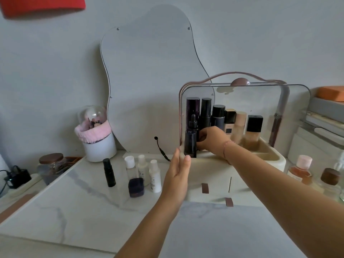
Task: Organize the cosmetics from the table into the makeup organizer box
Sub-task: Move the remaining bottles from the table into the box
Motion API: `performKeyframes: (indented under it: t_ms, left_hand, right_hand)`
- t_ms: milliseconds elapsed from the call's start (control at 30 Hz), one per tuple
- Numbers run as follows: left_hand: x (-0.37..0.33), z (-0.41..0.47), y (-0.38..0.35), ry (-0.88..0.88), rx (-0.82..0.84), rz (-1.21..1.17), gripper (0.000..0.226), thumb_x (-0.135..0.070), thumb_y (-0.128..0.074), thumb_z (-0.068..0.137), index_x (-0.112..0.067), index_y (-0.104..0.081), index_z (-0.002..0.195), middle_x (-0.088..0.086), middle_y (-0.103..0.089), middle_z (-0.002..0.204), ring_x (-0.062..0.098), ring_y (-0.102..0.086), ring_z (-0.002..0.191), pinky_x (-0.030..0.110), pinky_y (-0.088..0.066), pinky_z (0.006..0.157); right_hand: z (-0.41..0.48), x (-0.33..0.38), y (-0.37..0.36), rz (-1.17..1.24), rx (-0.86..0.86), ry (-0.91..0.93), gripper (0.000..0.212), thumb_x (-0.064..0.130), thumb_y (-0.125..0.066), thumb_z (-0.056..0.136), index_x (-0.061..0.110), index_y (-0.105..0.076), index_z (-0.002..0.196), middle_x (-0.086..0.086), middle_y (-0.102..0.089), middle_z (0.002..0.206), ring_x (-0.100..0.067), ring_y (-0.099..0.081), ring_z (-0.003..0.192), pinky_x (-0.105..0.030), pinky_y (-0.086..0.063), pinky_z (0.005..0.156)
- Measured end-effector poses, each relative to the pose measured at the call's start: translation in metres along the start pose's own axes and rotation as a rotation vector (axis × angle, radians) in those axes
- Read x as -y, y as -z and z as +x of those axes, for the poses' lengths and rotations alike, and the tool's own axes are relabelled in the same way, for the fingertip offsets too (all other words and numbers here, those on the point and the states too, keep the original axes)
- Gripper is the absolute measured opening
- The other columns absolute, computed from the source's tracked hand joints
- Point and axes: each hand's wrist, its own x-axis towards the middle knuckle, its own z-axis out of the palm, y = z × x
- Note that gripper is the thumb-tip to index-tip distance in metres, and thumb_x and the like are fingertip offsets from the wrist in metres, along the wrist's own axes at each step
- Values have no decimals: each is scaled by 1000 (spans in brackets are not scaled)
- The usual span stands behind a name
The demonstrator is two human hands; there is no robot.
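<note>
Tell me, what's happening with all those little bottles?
A person is packing cosmetics into the makeup organizer box. The right hand holds a dark dropper bottle at the box's front left corner, beside other bottles already standing inside. The left hand, fingers straight, rests against the box's left side. A black tube, three white bottles and a dark jar wait on the table.

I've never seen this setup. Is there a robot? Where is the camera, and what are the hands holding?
No machine: one camera worn on a person's head looks down at their bare hands. The right hand grips a dark dropper bottle at the front left of the cream makeup organizer box, its clear lid raised. The left hand, held flat, rests against the box's left corner. On the marble table stand a slim black bottle, three white-capped bottles and a dark square jar.
</note>
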Motion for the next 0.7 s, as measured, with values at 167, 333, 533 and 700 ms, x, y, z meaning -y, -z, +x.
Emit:
performKeyframes:
  t_ms: [167,333,533,700]
  left_hand:
    - [12,-5,23,-70,-91,-17,46,-56,-41,89,-45,-42,134,-37,-41,124,-32,-38,99,-2,-31,81]
    - [42,9,93,-246,-678,54,19,-22,-56,92,-21,-61,110,-8,-60,110,9,-60,102,6,-40,79]
    - [89,42,175,0,-830,281,55,-23,-69,84,-7,-45,131,15,-43,134,30,-44,124,43,-37,103]
    - [119,57,197,92,-576,249,57,-14,-69,83,-9,-46,135,9,-53,135,24,-48,126,35,-37,102]
  right_hand:
    - [3,-6,-1,20,-28,-38,27,21,-78,73,12,-64,94,-3,-68,91,-19,-64,85,-31,-54,80]
    - [3,-6,-1,-13,-20,-30,23,23,-78,74,10,-68,90,-7,-69,91,-22,-64,86,-35,-55,81]
    - [-10,-5,4,61,-2,-32,24,21,-76,77,11,-66,97,-5,-69,94,-18,-64,87,-29,-53,80]
    - [-66,-8,9,246,-488,99,20,13,-68,83,17,-65,102,5,-69,92,-9,-66,87,-11,-50,74]
